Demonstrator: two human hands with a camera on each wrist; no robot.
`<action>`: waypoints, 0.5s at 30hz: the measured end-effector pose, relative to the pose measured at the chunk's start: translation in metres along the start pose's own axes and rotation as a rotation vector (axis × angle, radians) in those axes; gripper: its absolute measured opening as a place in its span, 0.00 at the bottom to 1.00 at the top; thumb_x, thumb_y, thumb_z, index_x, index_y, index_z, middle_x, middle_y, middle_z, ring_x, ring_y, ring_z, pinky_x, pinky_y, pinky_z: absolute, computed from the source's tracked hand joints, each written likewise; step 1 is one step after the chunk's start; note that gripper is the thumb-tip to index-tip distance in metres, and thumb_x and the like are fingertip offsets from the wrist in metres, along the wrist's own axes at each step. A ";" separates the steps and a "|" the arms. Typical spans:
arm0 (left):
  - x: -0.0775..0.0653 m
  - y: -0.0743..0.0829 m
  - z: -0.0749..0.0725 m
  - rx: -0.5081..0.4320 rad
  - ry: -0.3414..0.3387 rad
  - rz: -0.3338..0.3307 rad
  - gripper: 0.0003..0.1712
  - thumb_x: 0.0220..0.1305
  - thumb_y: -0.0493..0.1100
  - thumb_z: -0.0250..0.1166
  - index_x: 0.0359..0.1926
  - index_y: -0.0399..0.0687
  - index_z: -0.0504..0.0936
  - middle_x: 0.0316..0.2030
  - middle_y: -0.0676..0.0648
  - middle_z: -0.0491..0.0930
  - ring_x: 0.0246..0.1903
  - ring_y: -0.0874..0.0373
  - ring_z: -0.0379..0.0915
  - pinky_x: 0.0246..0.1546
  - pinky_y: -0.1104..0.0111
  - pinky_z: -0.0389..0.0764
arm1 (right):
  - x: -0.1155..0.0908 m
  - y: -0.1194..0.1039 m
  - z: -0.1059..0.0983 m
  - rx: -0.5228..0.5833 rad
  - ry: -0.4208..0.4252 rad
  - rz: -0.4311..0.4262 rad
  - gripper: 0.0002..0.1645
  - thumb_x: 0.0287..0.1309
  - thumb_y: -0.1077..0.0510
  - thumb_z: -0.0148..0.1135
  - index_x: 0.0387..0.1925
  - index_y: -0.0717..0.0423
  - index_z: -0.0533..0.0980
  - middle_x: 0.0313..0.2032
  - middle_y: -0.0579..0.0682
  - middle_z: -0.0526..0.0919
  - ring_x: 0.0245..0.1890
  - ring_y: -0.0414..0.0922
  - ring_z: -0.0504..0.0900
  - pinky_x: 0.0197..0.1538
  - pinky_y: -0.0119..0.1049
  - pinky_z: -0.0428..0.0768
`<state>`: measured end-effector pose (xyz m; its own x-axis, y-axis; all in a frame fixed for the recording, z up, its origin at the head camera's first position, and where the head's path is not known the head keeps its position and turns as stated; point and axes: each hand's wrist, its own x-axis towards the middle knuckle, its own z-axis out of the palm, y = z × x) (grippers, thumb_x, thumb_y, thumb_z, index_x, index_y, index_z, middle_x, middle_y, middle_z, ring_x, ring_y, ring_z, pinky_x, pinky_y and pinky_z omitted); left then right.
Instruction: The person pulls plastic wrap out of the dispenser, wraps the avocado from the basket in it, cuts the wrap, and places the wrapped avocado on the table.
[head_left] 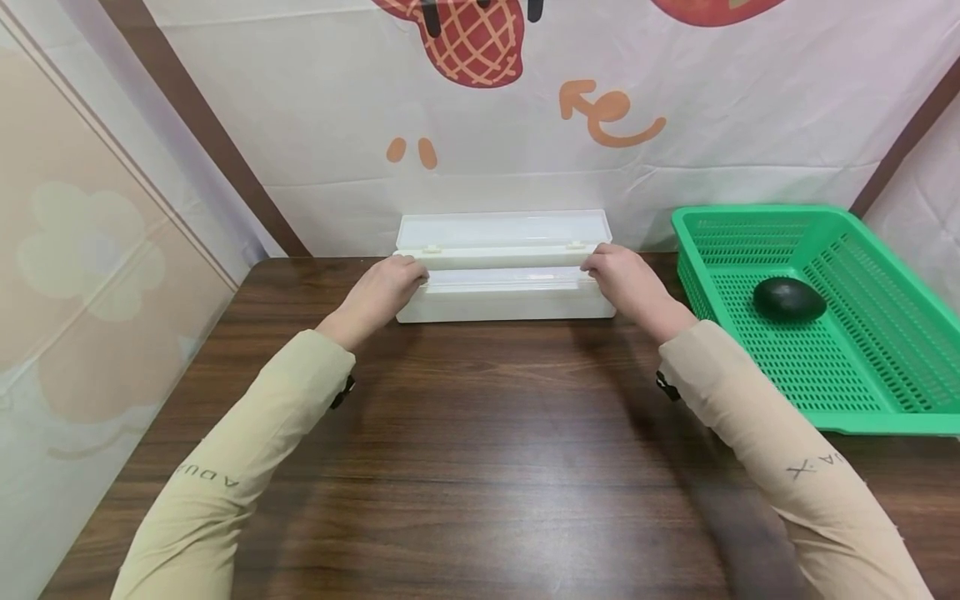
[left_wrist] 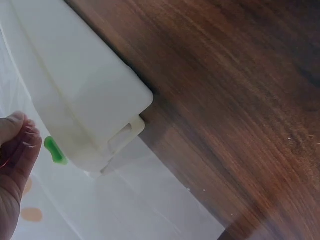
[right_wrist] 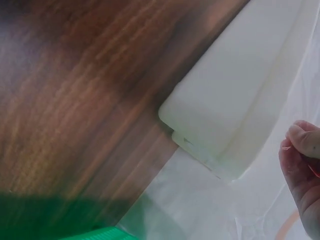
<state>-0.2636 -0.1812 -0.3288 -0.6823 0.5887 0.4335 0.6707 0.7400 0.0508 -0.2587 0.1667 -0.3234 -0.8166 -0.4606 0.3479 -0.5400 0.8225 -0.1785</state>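
Note:
A long white cling film dispenser box [head_left: 504, 308] lies at the back of the table with its lid [head_left: 504, 229] raised. My left hand [head_left: 378, 292] is at the box's left end, thumb and fingers pinching clear film [left_wrist: 33, 134] above the box. At the other end, my right hand [head_left: 628, 282] pinches the film [right_wrist: 286, 146] between thumb and fingertips. A glossy, see-through strip shows across the box between both hands in the head view. Most of the film is hard to make out.
A green plastic basket [head_left: 862, 423] stands at the right, holding a dark, smooth, egg-shaped thing [head_left: 789, 300] that looks like an avocado or small eggplant. The brown wooden table [head_left: 495, 467] ends at a printed white cloth wall [head_left: 330, 125] behind the box.

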 end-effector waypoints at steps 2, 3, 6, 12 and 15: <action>0.002 -0.001 -0.001 0.002 -0.001 -0.001 0.03 0.58 0.31 0.61 0.31 0.35 0.80 0.29 0.40 0.79 0.32 0.47 0.74 0.35 0.60 0.77 | 0.002 0.000 -0.001 -0.005 0.003 -0.006 0.10 0.56 0.71 0.53 0.36 0.66 0.80 0.35 0.59 0.80 0.40 0.54 0.78 0.44 0.44 0.77; 0.002 -0.001 -0.001 0.001 -0.002 -0.002 0.03 0.57 0.31 0.61 0.31 0.34 0.80 0.29 0.40 0.79 0.32 0.47 0.75 0.35 0.60 0.77 | 0.003 0.001 -0.001 -0.009 0.004 -0.008 0.10 0.56 0.71 0.54 0.36 0.66 0.80 0.35 0.59 0.80 0.40 0.54 0.78 0.44 0.44 0.78; 0.004 -0.002 -0.003 -0.009 -0.012 -0.012 0.04 0.57 0.31 0.61 0.33 0.33 0.81 0.30 0.39 0.80 0.34 0.47 0.75 0.37 0.60 0.77 | 0.005 0.001 -0.003 -0.002 0.000 -0.005 0.10 0.56 0.71 0.54 0.37 0.66 0.80 0.35 0.59 0.80 0.39 0.54 0.78 0.44 0.44 0.78; 0.007 -0.005 -0.005 -0.016 -0.027 -0.036 0.05 0.57 0.29 0.60 0.34 0.32 0.81 0.32 0.39 0.80 0.36 0.46 0.76 0.39 0.59 0.77 | 0.008 0.002 -0.005 0.014 -0.009 0.012 0.10 0.57 0.71 0.53 0.37 0.66 0.80 0.36 0.58 0.80 0.40 0.53 0.78 0.46 0.44 0.77; 0.009 -0.006 -0.007 -0.018 -0.033 -0.052 0.05 0.57 0.29 0.60 0.35 0.32 0.81 0.33 0.38 0.80 0.36 0.46 0.76 0.40 0.59 0.77 | 0.008 0.003 -0.006 0.016 -0.013 0.021 0.10 0.57 0.70 0.54 0.37 0.65 0.81 0.36 0.58 0.81 0.41 0.53 0.78 0.46 0.44 0.77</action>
<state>-0.2718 -0.1827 -0.3193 -0.7254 0.5605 0.3996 0.6391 0.7640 0.0885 -0.2659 0.1671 -0.3158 -0.8304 -0.4474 0.3322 -0.5256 0.8267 -0.2006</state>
